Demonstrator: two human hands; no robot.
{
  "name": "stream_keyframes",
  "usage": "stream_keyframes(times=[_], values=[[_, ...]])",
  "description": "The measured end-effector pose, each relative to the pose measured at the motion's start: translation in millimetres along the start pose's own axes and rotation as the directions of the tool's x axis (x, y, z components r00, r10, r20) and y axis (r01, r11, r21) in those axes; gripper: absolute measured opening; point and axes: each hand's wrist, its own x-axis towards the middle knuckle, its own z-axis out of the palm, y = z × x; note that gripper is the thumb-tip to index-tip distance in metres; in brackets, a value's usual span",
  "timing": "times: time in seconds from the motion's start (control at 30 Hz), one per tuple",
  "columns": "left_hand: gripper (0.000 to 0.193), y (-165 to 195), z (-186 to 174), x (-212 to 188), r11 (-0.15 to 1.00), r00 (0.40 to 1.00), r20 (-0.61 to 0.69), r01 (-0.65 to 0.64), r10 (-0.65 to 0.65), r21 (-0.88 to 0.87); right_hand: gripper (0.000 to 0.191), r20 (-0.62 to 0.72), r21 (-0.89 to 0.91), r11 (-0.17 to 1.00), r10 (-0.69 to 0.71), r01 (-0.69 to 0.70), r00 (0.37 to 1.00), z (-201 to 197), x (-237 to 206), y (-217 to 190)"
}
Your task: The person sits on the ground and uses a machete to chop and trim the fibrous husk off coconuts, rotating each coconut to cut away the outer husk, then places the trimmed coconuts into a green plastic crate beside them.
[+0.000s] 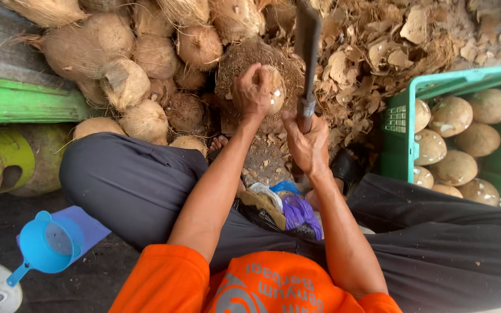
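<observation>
Orange sleeves (169, 284) frame both arms. Left hand (250, 93) clasps a half-peeled coconut (273, 87) on the stump (244, 61); right hand (307, 142) grips a cleaver (307, 64). Husked coconuts (123, 64) lie left, green crate (398, 142) right, blue scoop (47, 246) near-left.

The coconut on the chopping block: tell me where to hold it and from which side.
Judging by its pose, grip the coconut over its rounded top-left, as the left hand does, coming from the side away from the blade. The right hand holds that blade upright just right of the nut, so fingers probably belong on the far, left curve.
</observation>
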Motion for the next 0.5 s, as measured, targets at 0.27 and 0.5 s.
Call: stream_keyframes(times=[0.27, 0.5], values=[[0.05, -3.7, 6.9, 1.3, 0.996, 0.996, -0.035, -0.083, 0.081, -0.043, 0.04, 0.105, -0.267, 0.879, 0.434, -0.395, 0.895, 8.1, 12.3, 53.8], [0.074, -8.6, -20.9, 8.8, 0.996, 0.987, 0.139, -0.083, 0.076, 0.043, 0.031, 0.04, -0.271, 0.944, 0.206, -0.188, 0.978, 1.8, 19.2, 61.0]])
